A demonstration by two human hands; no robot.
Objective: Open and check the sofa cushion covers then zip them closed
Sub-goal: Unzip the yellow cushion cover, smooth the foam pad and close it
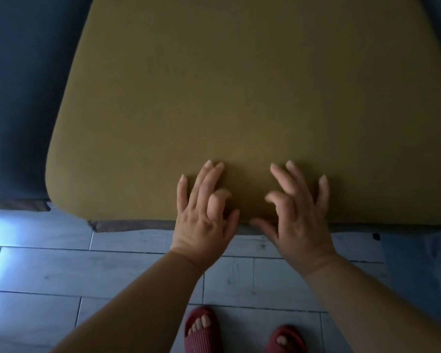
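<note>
The mustard cushion is laid flat on the sofa, its front edge under both palms; the left hand and right hand are spread, fingers released, nothing grasped; the cushion is judged soft, bulky, light; no zip is seen, so the front edge beneath the thumbs is best gripped.

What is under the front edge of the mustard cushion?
A brown strip of sofa base shows beneath the mustard cushion; both hands, left hand and right hand, cover its middle. No zipper visible.

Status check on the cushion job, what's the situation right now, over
Left hand and right hand open, empty, fingers spread at the near edge of the mustard cushion. No zipper in view. Nothing in the way.
</note>
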